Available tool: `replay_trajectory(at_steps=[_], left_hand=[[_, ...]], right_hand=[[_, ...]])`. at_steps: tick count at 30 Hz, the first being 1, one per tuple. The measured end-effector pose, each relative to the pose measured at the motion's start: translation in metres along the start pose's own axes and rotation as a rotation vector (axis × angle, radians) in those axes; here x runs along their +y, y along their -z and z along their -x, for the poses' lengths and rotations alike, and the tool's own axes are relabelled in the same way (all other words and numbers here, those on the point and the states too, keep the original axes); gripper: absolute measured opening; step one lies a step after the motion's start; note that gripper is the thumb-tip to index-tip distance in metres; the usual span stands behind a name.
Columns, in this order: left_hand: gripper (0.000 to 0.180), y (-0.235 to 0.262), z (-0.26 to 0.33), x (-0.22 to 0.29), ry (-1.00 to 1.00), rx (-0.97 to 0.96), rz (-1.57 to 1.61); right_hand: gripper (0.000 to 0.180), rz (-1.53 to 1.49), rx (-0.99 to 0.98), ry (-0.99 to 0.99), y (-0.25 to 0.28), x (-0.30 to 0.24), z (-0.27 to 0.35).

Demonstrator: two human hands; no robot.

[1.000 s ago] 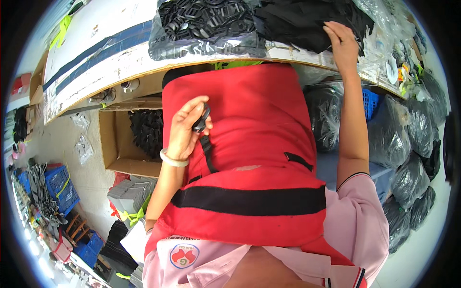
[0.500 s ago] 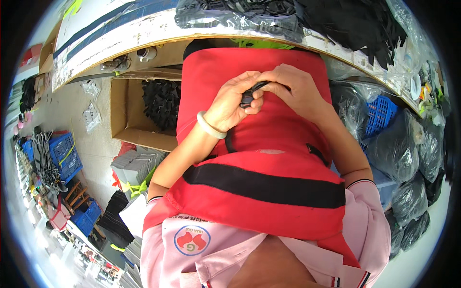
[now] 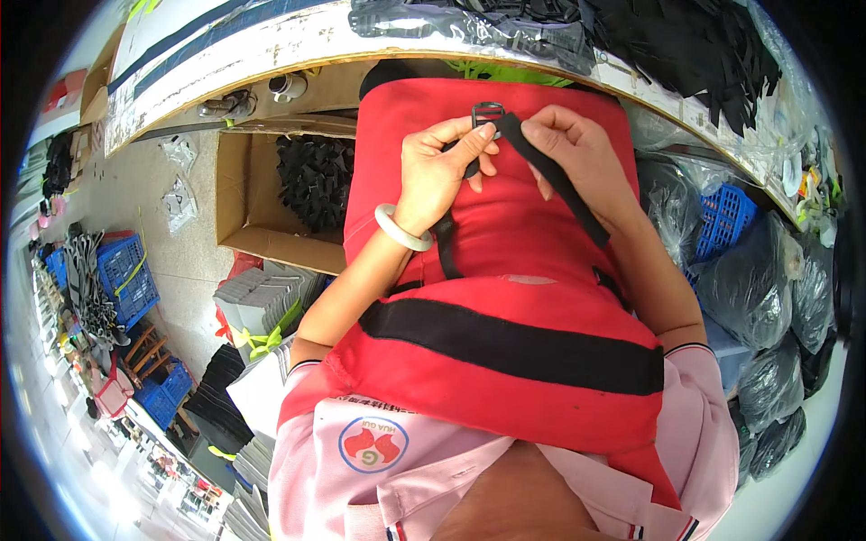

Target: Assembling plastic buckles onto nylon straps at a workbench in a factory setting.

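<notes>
Above my lap, my left hand (image 3: 431, 177) pinches a black plastic buckle (image 3: 488, 106) between thumb and fingers; the buckle's frame sticks up past the thumb tip. My right hand (image 3: 585, 160) grips a black webbing strap (image 3: 566, 191) beside it. One strap end lies close to the buckle, and the other hangs down along my right palm. Whether the strap passes through the buckle I cannot tell. A further dark piece shows under my left fingers, partly hidden. Beneath both hands spreads a red apron (image 3: 397, 117).
On my left stands an open cardboard box (image 3: 236, 194) holding many short black strap pieces (image 3: 312, 180). A workbench (image 3: 271, 68) crosses ahead, bearing bagged black parts (image 3: 469, 34) and a black strap pile (image 3: 677, 50). To the right are a blue basket (image 3: 724, 219) and filled plastic bags (image 3: 749, 288).
My hands have moved apart. The buckle now shows above my left thumb, and a length of strap has come into sight in my right hand.
</notes>
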State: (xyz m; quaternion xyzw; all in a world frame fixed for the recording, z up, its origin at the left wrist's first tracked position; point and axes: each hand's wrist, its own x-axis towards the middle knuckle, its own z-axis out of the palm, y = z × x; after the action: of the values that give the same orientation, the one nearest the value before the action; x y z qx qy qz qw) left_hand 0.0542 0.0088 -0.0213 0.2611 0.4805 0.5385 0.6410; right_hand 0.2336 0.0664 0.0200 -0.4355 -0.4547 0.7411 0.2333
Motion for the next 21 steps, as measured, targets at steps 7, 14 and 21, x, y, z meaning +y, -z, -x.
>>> replay_trajectory(at_steps=[7,14,21], left_hand=[[0.018,-0.005,0.005,-0.01,-0.1,0.016,-0.13],[0.019,0.013,-0.007,-0.014,-0.709,-0.075,-0.801],[0.021,0.019,0.003,0.008,0.393,-0.093,0.447]], right_hand=[[0.019,-0.228,0.085,-0.055,-0.016,0.015,0.0],[0.024,-0.377,0.055,0.047,-0.017,0.031,-0.01],[0.019,-0.137,0.07,0.078,-0.012,0.03,-0.013]])
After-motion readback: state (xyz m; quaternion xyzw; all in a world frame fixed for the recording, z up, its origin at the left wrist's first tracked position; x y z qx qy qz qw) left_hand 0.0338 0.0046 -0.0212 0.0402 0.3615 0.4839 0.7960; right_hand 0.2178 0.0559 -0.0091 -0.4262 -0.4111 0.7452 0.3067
